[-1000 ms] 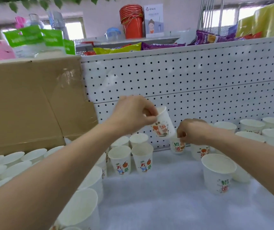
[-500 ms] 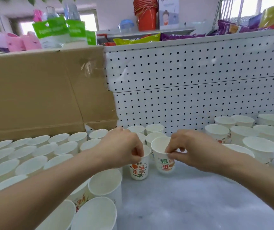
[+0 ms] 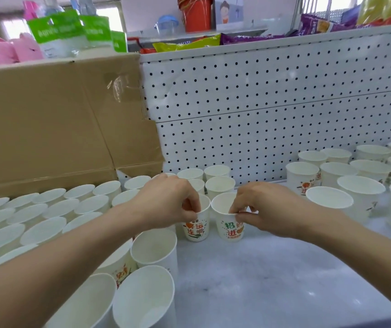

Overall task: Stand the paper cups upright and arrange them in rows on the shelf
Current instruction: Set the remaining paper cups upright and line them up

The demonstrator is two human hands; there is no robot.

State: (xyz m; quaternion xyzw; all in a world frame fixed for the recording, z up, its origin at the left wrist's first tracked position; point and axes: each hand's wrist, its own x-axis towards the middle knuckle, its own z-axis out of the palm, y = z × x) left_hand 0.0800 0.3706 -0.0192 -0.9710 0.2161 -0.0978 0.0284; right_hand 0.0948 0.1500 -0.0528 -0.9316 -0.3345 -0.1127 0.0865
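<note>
On the shelf (image 3: 272, 280), the left hand (image 3: 166, 204) is pinching the rim of the left cup (image 3: 196, 230), and the right hand (image 3: 265, 209) is pinching the rim of the right cup (image 3: 227, 230). Both are standing up, side by side, beside the rows of cups (image 3: 44, 230).

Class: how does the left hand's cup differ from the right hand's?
The left cup has mostly orange print; the right cup mostly green. The left hand covers much of the left cup's mouth; the right cup's mouth shows almost whole. Both stand upright, each pinched at the rim.
</note>
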